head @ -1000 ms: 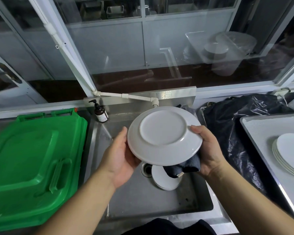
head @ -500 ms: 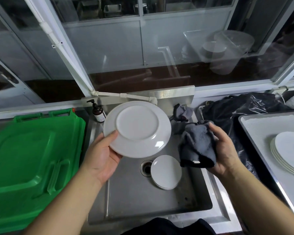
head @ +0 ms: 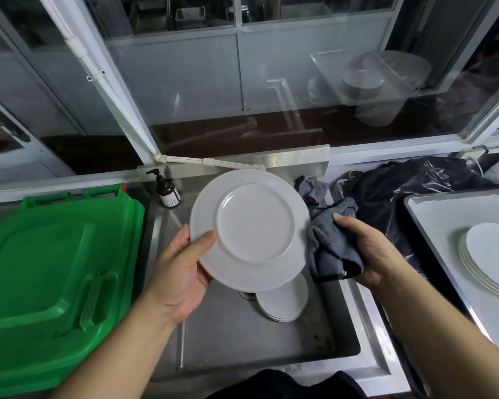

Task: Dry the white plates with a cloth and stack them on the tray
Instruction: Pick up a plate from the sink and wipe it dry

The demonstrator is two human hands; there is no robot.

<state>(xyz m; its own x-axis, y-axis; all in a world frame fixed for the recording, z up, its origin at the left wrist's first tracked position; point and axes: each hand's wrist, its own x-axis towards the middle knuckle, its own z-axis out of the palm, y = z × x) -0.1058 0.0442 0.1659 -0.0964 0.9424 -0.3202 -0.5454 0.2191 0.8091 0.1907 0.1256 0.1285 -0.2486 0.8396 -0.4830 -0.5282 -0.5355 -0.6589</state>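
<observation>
Drying is in hand. The left hand (head: pixel 182 272) grips the round white ceramic plate (head: pixel 249 230) by its lower-left rim, thumb curled over the edge, above the steel sink (head: pixel 242 344). The plate tilts steeply, underside toward the camera; being round, it has no long axis. The right hand (head: pixel 369 249) clutches the bunched grey cloth (head: pixel 329 243) beside its right rim. Next, probably: wiping, then stacking on the white plates (head: pixel 490 254) on the tray (head: pixel 432 208).

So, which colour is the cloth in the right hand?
Grey, with a darker edge; the cloth in the right hand shows in the head view.
</observation>
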